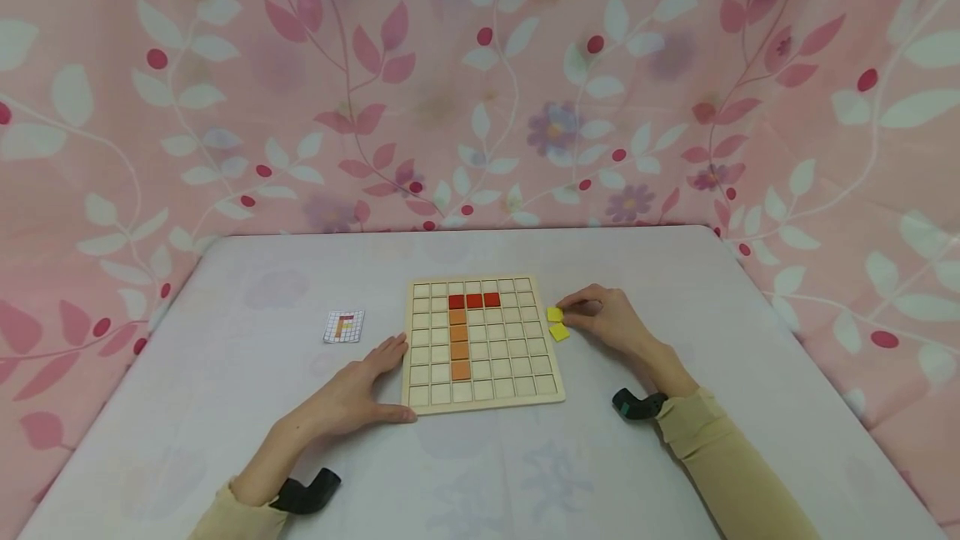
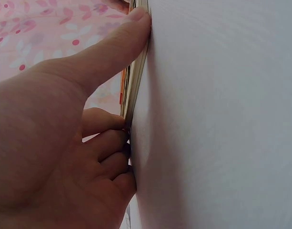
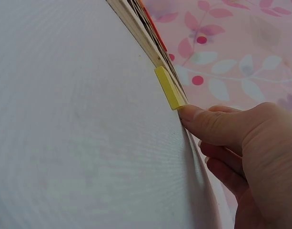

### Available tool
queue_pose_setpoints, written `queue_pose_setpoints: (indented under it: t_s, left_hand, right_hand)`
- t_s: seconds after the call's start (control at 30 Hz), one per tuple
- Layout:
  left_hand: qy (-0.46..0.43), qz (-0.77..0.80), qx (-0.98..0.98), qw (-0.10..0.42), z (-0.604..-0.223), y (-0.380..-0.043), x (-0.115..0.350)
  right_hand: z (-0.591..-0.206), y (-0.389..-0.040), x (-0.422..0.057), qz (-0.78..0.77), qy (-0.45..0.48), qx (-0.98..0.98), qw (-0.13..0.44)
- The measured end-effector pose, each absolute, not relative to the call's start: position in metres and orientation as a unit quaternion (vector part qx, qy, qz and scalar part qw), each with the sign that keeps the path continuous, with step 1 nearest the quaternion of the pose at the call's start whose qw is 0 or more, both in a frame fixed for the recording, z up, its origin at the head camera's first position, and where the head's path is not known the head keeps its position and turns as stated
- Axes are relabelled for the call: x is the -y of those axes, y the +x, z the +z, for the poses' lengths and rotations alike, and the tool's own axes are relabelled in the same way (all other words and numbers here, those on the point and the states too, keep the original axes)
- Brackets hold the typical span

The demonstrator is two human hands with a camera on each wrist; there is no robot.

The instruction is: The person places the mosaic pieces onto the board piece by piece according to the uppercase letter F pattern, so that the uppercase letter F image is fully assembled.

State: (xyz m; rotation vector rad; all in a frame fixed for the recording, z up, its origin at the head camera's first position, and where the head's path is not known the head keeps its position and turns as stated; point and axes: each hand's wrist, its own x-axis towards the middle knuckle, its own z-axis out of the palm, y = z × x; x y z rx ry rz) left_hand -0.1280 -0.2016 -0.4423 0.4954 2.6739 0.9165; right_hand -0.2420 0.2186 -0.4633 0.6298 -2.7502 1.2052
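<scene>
A square wooden grid board [image 1: 486,397] lies flat on the table. Three red tiles [image 1: 474,301] form a row near its far side, and a column of several orange tiles [image 1: 460,350] runs toward me from the row's left end. My left hand [image 1: 348,394] rests against the board, fingers along its left edge and thumb at the near left corner. Beside the right edge, my right hand [image 1: 611,323] pinches a yellow tile [image 1: 554,314] between thumb and index finger. A second yellow tile [image 1: 558,332] lies just nearer to me. The right wrist view shows the thumb [image 3: 196,119] at a yellow tile's end.
Left of the board lies a small pattern card [image 1: 343,327] with a grid and a coloured corner shape. A pale cloth covers the table [image 1: 480,473]. Behind it hangs a pink floral curtain [image 1: 450,90]. Black wrist devices [image 1: 307,493] sit at both sleeves.
</scene>
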Motion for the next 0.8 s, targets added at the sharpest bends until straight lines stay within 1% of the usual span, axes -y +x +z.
queue_pose_setpoints:
  t_s: [0.3,0.8]
  left_hand:
    - [0.176,0.313,-0.924,0.131,-0.4416,-0.1274,0.2023]
    - [0.175,0.309,-0.926,0.132,-0.4428,-0.1282,0.2021]
  right_hand:
    - [-0.4644,-0.2421,-0.2173,0.387,0.220,0.893,0.061]
    - [-0.4642,-0.2416,-0.2187,0.396,0.235,0.885,0.070]
